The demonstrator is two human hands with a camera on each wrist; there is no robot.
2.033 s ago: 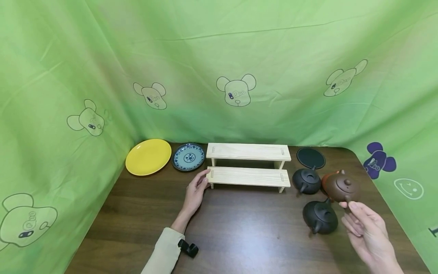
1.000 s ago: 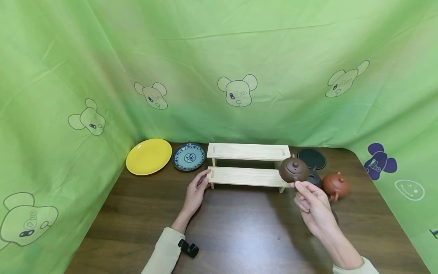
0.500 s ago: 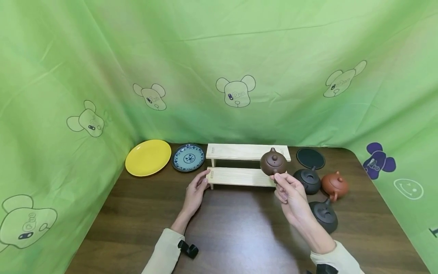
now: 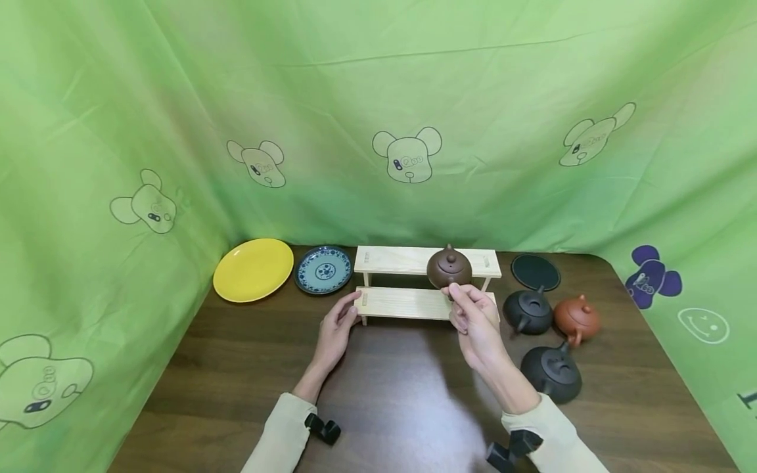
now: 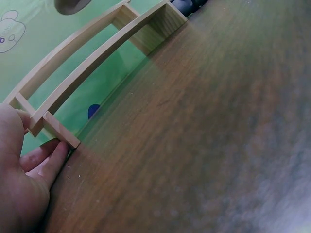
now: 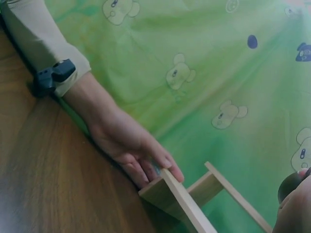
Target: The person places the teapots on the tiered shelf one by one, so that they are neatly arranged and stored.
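Note:
A dark brown teapot (image 4: 449, 266) hangs in the air over the two-step wooden stand (image 4: 402, 302), overlapping its upper step in the head view. My right hand (image 4: 481, 332) pinches the teapot by its handle between thumb and fingers; the spout points away from me. At the stand's left end, my left hand (image 4: 333, 338) grips the lower step, fingers on the board's edge and beside the leg, as the left wrist view shows. The right wrist view catches only part of the teapot (image 6: 290, 186) at its right edge.
Two black teapots (image 4: 552, 374) and a reddish-orange teapot (image 4: 576, 320) stand right of the stand. A dark round coaster (image 4: 535, 271) lies behind them. Left of the stand lie a blue patterned plate (image 4: 324, 270) and a yellow plate (image 4: 253, 270). Green cloth (image 4: 408, 217) surrounds the table.
My right hand has lifted the brown teapot from beside the orange one and carried it left, over the stand. My left hand has stayed at the stand's left end.

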